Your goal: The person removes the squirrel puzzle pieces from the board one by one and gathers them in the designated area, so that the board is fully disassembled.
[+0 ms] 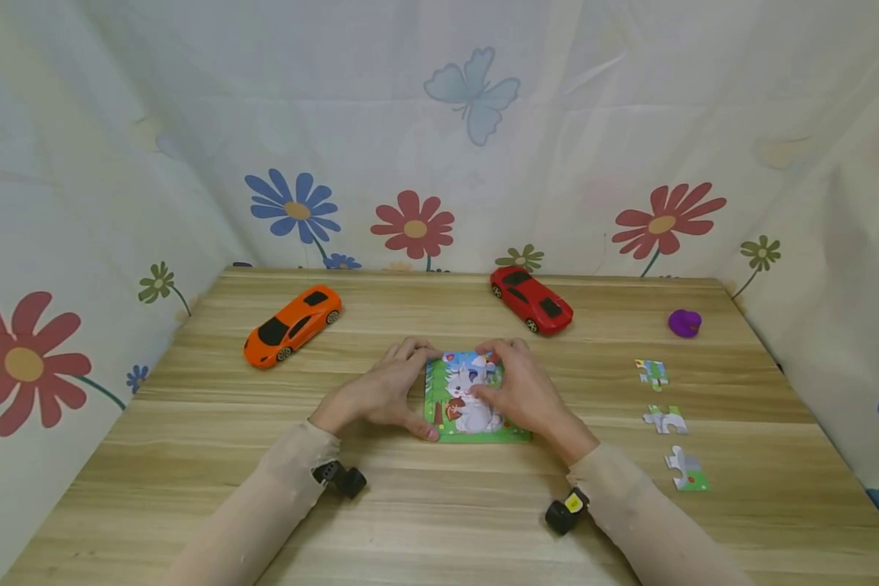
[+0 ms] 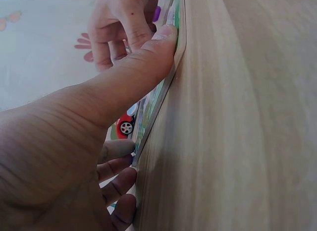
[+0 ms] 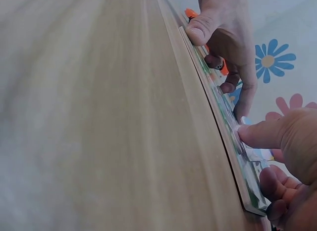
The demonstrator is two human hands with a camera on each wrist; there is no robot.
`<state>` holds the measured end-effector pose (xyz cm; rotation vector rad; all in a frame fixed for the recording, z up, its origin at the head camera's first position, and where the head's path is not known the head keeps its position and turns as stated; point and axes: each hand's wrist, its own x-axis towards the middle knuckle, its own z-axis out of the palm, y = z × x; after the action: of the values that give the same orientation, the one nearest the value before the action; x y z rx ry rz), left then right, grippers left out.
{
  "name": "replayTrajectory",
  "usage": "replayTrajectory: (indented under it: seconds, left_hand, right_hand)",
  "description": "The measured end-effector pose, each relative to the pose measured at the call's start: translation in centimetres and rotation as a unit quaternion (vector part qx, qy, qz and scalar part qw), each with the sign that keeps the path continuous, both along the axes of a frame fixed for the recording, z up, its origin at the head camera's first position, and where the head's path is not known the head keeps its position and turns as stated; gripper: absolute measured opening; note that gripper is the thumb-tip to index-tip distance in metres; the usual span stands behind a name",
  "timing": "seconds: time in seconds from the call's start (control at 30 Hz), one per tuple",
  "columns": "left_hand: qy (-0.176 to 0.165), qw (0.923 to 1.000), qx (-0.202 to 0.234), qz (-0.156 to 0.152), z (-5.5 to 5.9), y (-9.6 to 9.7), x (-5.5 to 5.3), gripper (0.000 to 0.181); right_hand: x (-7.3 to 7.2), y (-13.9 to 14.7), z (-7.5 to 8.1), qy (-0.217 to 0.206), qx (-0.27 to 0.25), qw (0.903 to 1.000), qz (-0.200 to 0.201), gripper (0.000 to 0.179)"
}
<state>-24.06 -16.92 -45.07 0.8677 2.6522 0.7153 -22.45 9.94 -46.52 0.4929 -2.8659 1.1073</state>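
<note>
A square jigsaw puzzle (image 1: 476, 415) with a white cartoon animal lies flat on the table in the head view. My left hand (image 1: 388, 387) grips its left side, the thumb at the near corner and the fingertips along the far part. Over the right side is my right hand (image 1: 523, 391), its thumb on the picture and its curled fingers at the far edge; part of the puzzle is hidden beneath it. Whether it pinches a single piece, I cannot tell. Three loose pieces lie to the right: a green-and-blue one (image 1: 653, 373), a grey one (image 1: 665, 419) and a grey-green one (image 1: 687, 470).
An orange toy car (image 1: 293, 325) stands at the back left of the wooden table (image 1: 425, 521). Behind the puzzle is a red toy car (image 1: 531, 301). A small purple toy (image 1: 684, 323) sits at the back right. Flower-printed curtains (image 1: 352, 122) enclose the table's back and sides.
</note>
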Motion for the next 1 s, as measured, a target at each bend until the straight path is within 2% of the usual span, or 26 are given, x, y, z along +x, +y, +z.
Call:
replayTrajectory:
  seconds: [0.2, 0.63, 1.0]
  left_hand:
    - [-0.004, 1.0, 0.001, 0.0, 0.31, 0.11, 0.12, 0.13]
    - [-0.006, 1.0, -0.001, -0.002, 0.18, 0.09, -0.01, 0.13]
    - [-0.011, 0.9999, 0.007, -0.002, 0.09, 0.0, 0.06, 0.131]
  right_hand:
    - [-0.03, 0.08, 0.01, 0.006, -0.002, 1.0, -0.006, 0.052]
    - [-0.27, 0.25, 0.02, -0.005, -0.006, 0.9999, -0.013, 0.046]
    - [-0.41, 0.94, 0.83, 0.006, -0.02, 0.9998, 0.004, 0.046]
